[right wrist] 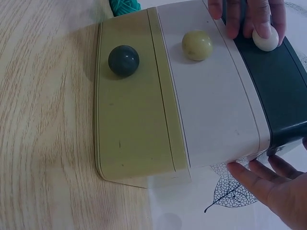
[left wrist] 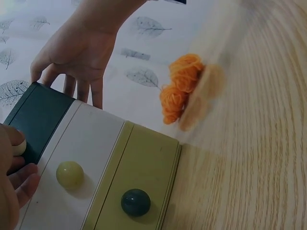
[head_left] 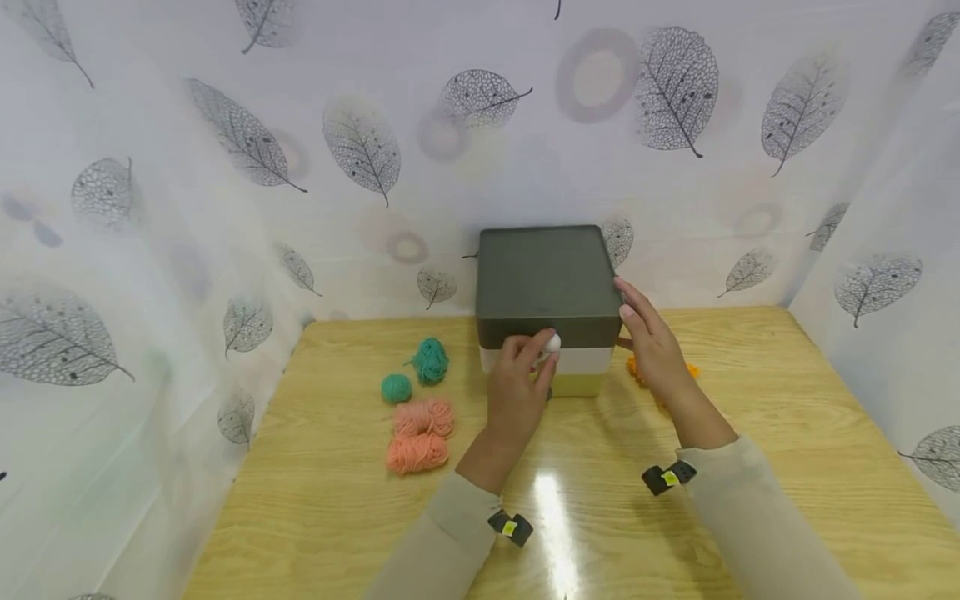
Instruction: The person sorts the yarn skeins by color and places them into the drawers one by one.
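Where the table [head_left: 337, 533] runs off to the left, two teal yarn balls [head_left: 431, 362] lie near each other, with two salmon-pink skeins [head_left: 423, 418] just nearer the person. Next comes the left hand [head_left: 517, 387], pinching the white knob [head_left: 553, 342] on the dark green top drawer [head_left: 588, 333]. That drawer belongs to the stacked drawer unit [head_left: 547, 275], which stands upright near the back of the table, close to the leaf-print cloth [head_left: 420, 192]; its front looks flush with the white drawer [head_left: 585, 361] and the yellow-green drawer [head_left: 577, 385] below. At the unit's right side, the right hand [head_left: 652, 346] has its fingers extended and somewhat spread, fingertips touching the side near the top. Farther right, orange yarn [left wrist: 186, 73] lies beside the unit, partly hidden behind that hand in the head view.

The step in hand seems to be gripping the top drawer while bracing the unit; the next move probably calls for a straight, level pull toward the person, the right hand countering any slide. Room for that lies in front, over the wood; the cloth leaves little behind, and the orange yarn narrows the right.
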Demonstrator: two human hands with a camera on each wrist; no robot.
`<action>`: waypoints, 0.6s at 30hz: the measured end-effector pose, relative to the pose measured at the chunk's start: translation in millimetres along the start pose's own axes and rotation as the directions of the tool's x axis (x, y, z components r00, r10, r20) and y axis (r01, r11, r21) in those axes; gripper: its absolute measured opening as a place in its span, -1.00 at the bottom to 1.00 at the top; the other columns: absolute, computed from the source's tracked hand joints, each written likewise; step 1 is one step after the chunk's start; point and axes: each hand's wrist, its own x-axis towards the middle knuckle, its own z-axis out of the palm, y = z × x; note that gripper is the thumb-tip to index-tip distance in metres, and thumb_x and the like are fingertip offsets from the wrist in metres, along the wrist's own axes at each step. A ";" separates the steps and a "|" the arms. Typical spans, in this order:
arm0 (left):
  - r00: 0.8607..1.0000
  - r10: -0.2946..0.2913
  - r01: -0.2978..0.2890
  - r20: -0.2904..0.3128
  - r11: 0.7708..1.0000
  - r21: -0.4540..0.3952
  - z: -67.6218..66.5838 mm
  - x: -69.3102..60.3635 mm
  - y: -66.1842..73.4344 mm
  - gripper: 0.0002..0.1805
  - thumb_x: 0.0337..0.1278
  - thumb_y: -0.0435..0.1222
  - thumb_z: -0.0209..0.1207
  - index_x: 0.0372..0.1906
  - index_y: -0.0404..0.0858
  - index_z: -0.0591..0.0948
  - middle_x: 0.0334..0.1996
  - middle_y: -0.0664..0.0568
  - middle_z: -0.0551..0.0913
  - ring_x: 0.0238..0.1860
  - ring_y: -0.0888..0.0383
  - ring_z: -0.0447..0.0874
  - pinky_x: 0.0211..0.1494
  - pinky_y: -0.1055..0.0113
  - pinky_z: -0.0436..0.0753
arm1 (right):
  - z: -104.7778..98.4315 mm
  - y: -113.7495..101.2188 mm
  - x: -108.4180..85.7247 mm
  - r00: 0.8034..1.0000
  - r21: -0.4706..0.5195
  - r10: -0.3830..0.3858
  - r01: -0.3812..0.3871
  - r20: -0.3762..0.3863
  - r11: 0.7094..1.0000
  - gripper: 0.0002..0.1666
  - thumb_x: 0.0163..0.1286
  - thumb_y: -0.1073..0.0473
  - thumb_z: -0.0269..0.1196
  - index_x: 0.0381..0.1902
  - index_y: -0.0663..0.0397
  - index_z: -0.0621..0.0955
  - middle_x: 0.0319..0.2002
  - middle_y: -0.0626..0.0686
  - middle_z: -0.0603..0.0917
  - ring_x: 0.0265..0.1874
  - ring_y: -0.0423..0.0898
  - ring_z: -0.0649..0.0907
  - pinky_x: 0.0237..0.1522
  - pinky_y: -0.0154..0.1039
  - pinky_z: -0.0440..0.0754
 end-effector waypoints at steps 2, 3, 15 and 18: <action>1.000 0.000 0.000 -0.008 1.000 0.000 0.0 0.6 0.2 -0.69 0.35 -0.21 0.27 0.14 -0.07 0.64 -0.18 -0.06 0.59 -0.34 0.14 0.66 -0.28 0.50 0.69 | 0.0 -0.5 0.4 1.000 -0.002 -0.001 0.001 -0.001 1.000 -0.38 0.66 -0.19 -0.17 0.60 -0.43 0.12 0.64 0.03 0.06 0.55 0.23 0.22 0.27 0.41 0.49; 1.000 -0.001 0.001 -0.010 1.000 0.000 -0.1 0.9 0.5 -0.69 0.35 -0.21 0.27 0.14 -0.07 0.64 -0.18 -0.06 0.60 -0.34 0.14 0.67 -0.28 0.50 0.68 | 0.0 -0.9 0.5 1.000 -0.001 -0.002 0.002 0.000 1.000 -0.38 0.66 -0.19 -0.17 0.60 -0.42 0.12 0.64 0.03 0.06 0.55 0.22 0.21 0.27 0.41 0.49; 1.000 -0.013 0.013 -0.010 1.000 -0.007 -1.5 0.2 3.8 -0.72 0.34 -0.22 0.29 0.11 -0.08 0.67 -0.19 -0.04 0.60 -0.35 0.16 0.63 -0.34 0.52 0.61 | 0.0 0.0 -0.4 1.000 0.007 0.000 0.000 0.000 1.000 -0.39 0.66 -0.19 -0.17 0.60 -0.45 0.13 0.63 0.04 0.07 0.54 0.23 0.24 0.27 0.42 0.48; 1.000 -0.014 0.014 -0.002 1.000 -0.019 -2.5 -0.7 4.7 -0.72 0.34 -0.22 0.28 0.10 -0.09 0.67 -0.20 -0.04 0.60 -0.34 0.15 0.64 -0.35 0.54 0.59 | -0.4 0.1 -0.4 1.000 0.003 -0.001 0.001 -0.001 1.000 -0.39 0.66 -0.19 -0.17 0.60 -0.45 0.13 0.63 0.04 0.07 0.53 0.25 0.26 0.27 0.41 0.49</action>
